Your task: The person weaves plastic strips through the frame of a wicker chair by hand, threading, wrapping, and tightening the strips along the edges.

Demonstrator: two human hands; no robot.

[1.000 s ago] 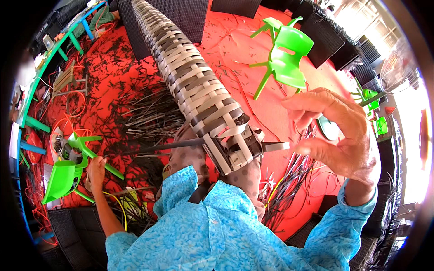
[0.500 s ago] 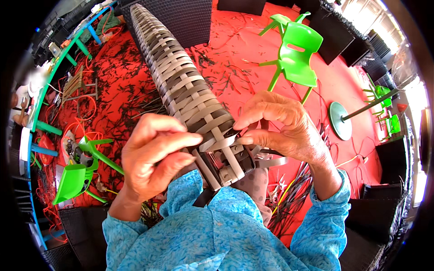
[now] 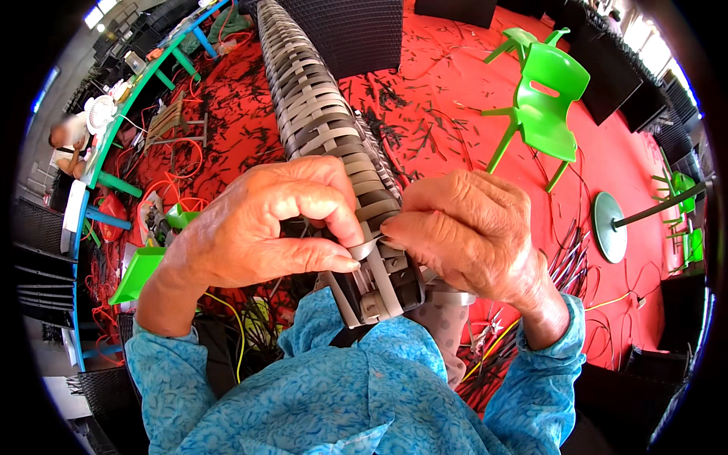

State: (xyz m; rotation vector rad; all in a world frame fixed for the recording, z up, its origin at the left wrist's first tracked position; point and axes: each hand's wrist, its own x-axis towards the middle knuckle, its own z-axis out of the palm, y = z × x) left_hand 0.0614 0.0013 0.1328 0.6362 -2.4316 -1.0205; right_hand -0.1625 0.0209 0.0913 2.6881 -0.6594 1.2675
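Note:
A long, narrow frame (image 3: 315,102) woven with flat grey-brown strips runs from my lap away to the far side. My left hand (image 3: 277,220) is closed over its near end, thumb and forefinger pinching a pale flat strip (image 3: 365,247). Across from it, my right hand (image 3: 474,235) has its fingers pressed together on the same strip, close to the frame's right edge. Between my hands and my body, the bare end of the frame (image 3: 384,302) shows a lengthwise band and a dark gap. My fingers partly hide the weave where they meet it.
Dark strip scraps litter the red floor (image 3: 447,91). A green chair (image 3: 547,106) stands at far right, near a stand with a round base (image 3: 609,227). Bundled strips (image 3: 565,265) lie right of my knee. A person (image 3: 68,148) sits at left behind a blue-green bench (image 3: 163,80).
My left hand has moved right and now pinches the strip. My right hand has turned, its fingers closing together. The whole scene has shifted somewhat to the right in view.

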